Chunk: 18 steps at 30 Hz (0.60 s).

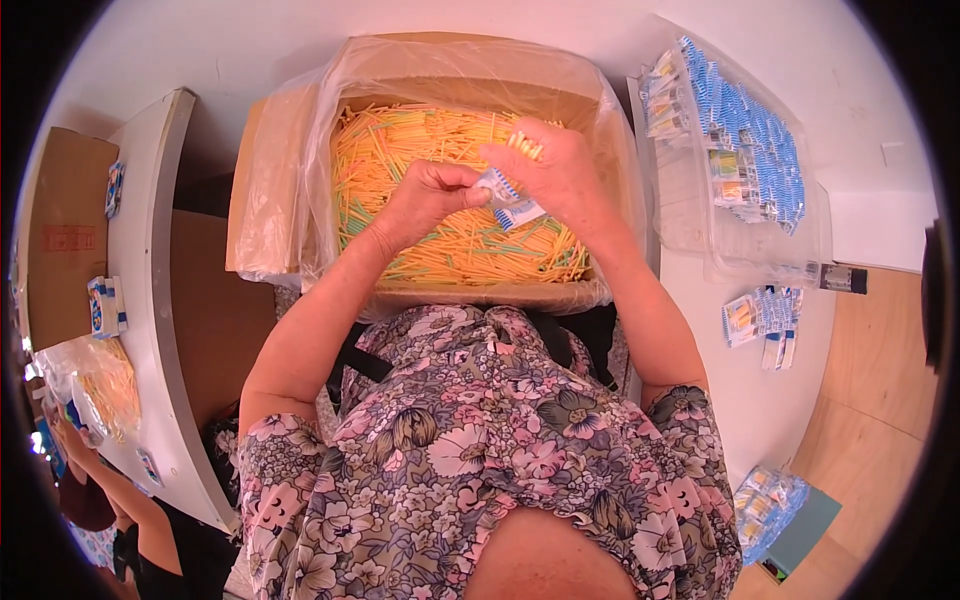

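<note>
Both hands are over the big cardboard box (470, 295), and I take that box as my landmark for everything else. On my feed the left hand (428, 203) has its thumb and fingers pinched on the upper left edge of a small packet (519, 213), clear with blue and white bands, which hangs above the middle of the box, a little to its right. Right beside it, the right hand (563, 172) is curled around a bunch of sticks (526, 146), thin and yellowish, their ends showing between the fingers. I can't tell whether that hand also touches the packet, since its own palm hides the spot.

Below the two hands, the box is filled with loose thin sticks (430, 150), mostly orange-yellow with some green among them, and a clear plastic liner (305, 150) drapes over its walls. To the right of the box I see a clear plastic tub (690, 220) holding many blue-and-white packets (745, 130); a few loose packets (765, 315) lie nearer the wearer than the tub. Left of the box, across a gap, a white table (160, 250) carries another carton (75, 230), a packet stack (105, 306) and a clear bag (108, 385) of orange sticks. Beyond that bag, a co-worker's arm (130, 500) reaches in.
</note>
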Available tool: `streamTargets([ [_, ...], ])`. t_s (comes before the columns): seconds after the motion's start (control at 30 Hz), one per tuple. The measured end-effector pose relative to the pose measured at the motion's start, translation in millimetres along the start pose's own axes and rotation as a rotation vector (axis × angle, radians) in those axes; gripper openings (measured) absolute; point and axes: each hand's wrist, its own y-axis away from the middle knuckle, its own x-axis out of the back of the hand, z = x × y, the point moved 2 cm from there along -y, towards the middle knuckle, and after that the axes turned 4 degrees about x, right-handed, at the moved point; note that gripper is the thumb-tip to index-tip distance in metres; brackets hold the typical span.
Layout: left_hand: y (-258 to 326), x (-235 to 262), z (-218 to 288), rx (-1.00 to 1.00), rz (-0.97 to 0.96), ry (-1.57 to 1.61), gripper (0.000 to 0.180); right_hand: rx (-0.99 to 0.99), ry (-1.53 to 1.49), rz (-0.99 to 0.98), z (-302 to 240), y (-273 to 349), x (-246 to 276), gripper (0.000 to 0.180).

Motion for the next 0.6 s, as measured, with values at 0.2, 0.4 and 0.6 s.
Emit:
streamTargets([
  [0.2,1.8,0.8,-0.5,0.032,-0.011,0.037,0.021,0.109,0.015,-0.047,-11.8,1.9,2.4,0.030],
  [0.4,1.7,-1.2,1.0,0.006,0.004,0.076,0.019,0.214,0.151,0.007,-15.6,8.2,0.7,0.036],
  [0.6,-1.8,0.7,-1.9,0.003,-0.003,0.059,0.020,0.268,0.165,0.104,-12.1,5.7,3.1,0.039],
])
